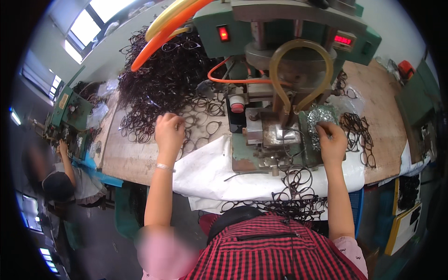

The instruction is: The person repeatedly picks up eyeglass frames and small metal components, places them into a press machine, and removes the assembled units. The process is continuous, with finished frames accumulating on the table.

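Note:
My left hand (169, 134) hovers at the front edge of a big heap of dark eyeglass frames (163, 79), its fingers curled together; whatever they may hold is hidden. On the right, my right hand (332, 142) has thumb and fingers pinched together over a pile of small shiny metal pieces (320, 116); any piece in the pinch is too small to make out. Between my hands stands a green bench press (242, 158) with a metal fixture (275, 133). One eyeglass frame (293, 151) sits at the fixture's front right, touched by neither hand.
Loose eyeglass frames (298, 205) lie on the white sheet (205, 168) before me, and more frames (357, 133) lie right of the press. A red button (237, 108) is on its left side. A yellowish hose (330, 70) loops in front. A co-worker (70, 182) sits far left.

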Tool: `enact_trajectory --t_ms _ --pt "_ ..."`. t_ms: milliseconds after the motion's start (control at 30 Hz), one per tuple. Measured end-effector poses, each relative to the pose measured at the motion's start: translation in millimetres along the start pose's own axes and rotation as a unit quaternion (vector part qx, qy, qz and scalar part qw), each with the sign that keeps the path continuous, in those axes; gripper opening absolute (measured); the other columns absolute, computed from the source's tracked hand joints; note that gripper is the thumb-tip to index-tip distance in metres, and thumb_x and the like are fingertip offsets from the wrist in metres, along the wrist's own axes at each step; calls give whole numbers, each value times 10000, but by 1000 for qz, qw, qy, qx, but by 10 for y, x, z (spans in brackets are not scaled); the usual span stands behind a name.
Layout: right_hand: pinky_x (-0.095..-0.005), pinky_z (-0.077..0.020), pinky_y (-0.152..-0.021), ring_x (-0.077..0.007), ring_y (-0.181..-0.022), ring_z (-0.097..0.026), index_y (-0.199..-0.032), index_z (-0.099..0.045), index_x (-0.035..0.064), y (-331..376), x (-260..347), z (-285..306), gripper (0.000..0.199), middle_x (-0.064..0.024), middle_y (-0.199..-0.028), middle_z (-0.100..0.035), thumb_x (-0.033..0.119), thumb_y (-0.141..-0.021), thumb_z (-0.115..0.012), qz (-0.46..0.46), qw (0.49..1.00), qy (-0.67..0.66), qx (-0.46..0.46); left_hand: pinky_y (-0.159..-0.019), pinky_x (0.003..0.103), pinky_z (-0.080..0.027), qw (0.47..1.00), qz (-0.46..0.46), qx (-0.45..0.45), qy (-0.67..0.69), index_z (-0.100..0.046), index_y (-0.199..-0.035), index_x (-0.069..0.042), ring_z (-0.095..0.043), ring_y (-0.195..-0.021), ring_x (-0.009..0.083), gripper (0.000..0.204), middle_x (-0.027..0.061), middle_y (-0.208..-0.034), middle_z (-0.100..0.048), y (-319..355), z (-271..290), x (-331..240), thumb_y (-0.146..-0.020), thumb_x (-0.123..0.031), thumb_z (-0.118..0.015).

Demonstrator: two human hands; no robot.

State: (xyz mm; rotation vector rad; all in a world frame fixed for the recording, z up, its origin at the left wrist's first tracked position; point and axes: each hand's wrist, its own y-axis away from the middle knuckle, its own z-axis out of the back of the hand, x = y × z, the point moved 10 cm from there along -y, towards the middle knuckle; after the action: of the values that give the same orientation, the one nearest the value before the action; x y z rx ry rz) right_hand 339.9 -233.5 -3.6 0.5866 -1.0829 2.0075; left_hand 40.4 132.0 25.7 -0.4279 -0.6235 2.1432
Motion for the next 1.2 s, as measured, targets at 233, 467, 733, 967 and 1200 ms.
enact_trajectory --t_ms 233,467,733,967,1200 --pt "-280 -502 -749 -172 -788 -656 -991 -745 13 358 -442 208 156 -107 -901 -728 77 -853 -715 -172 980 -60 77 -772 426 -516 991 24 99 -88 -738 -841 -104 -587 -943 323 145 97 -943 -620 133 -948 412 -717 -61 -676" --pt "-247 -503 -757 -132 -818 -663 -958 -763 18 246 239 264 141 -66 -916 -737 28 -819 -739 -138 954 -197 179 -681 321 -463 921 149 207 293 -641 -871 -36 -560 -760 172 56 32 -806 -594 109 -569 -30 -835 -67 -671" --pt "-296 -506 -808 -158 -862 -661 -909 -625 24 -92 973 -198 141 -63 -861 -695 53 -790 -695 5 962 -254 102 -562 214 -408 653 357 -4 668 -563 -980 -50 -538 -654 109 55 39 -816 -581 674 -590 -448 -963 -102 -561" --pt "-288 -460 -905 -118 -898 -635 -1115 -522 8 5 905 -363 365 -48 -889 -692 34 -800 -705 -78 898 -419 104 -752 333 -561 755 -78 -122 640 -460 -1072 -13 -610 -864 184 187 136 -1034 -591 -173 1273 -1729 -923 78 -528" --pt "-245 -458 -852 -96 -883 -599 -1159 -504 -1 202 885 -581 370 -36 -917 -657 13 -845 -699 -165 813 -551 91 -758 358 -583 746 -57 -154 645 -451 -1020 6 -616 -875 191 123 138 -999 -581 -346 1098 -1764 -951 16 -553"
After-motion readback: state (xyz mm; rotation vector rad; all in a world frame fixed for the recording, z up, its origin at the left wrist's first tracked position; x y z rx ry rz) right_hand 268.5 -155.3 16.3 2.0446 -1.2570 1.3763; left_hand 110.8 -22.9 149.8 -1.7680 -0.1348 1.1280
